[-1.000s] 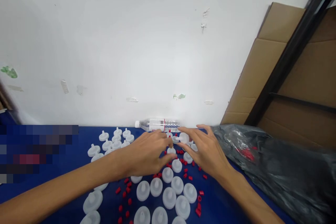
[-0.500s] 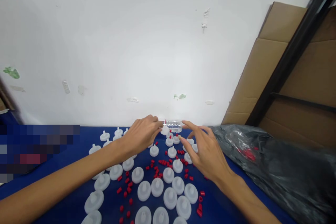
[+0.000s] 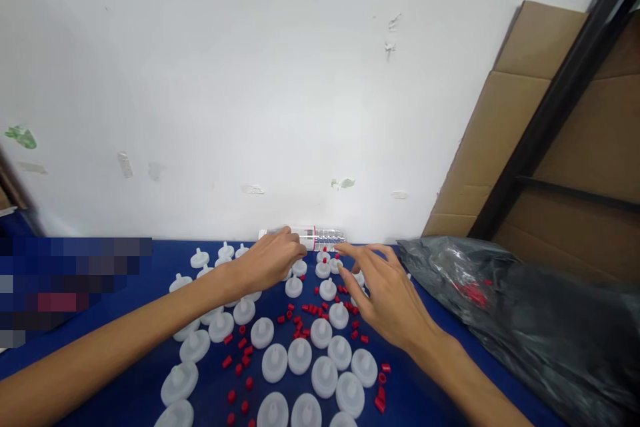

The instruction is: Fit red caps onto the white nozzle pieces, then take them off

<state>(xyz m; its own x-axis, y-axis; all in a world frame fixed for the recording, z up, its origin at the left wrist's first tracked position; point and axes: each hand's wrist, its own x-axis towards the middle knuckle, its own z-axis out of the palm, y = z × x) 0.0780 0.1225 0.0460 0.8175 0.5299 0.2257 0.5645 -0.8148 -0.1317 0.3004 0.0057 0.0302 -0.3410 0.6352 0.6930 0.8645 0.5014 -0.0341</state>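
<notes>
Several white round plastic caps (image 3: 300, 355) with small spouts stand on a blue table (image 3: 425, 387), with many small red plugs (image 3: 314, 310) scattered between them. My left hand (image 3: 267, 260) reaches to the far rows, its fingers curled down over a white cap near a lying water bottle (image 3: 323, 237); what its fingertips pinch is hidden. My right hand (image 3: 383, 293) hovers open over caps at the right of the cluster, fingers spread, its fingertips near a cap.
A white wall rises just behind the table. A crumpled black plastic bag (image 3: 525, 313) with red plugs inside lies at the right. Cardboard sheets (image 3: 505, 127) and a black metal frame (image 3: 560, 93) lean behind it. A blurred patch covers the left.
My left hand moved from the middle of the cluster to the far rows and set down near the bottle. My right hand lowered slightly and spread its fingers. More caps show in the middle.
</notes>
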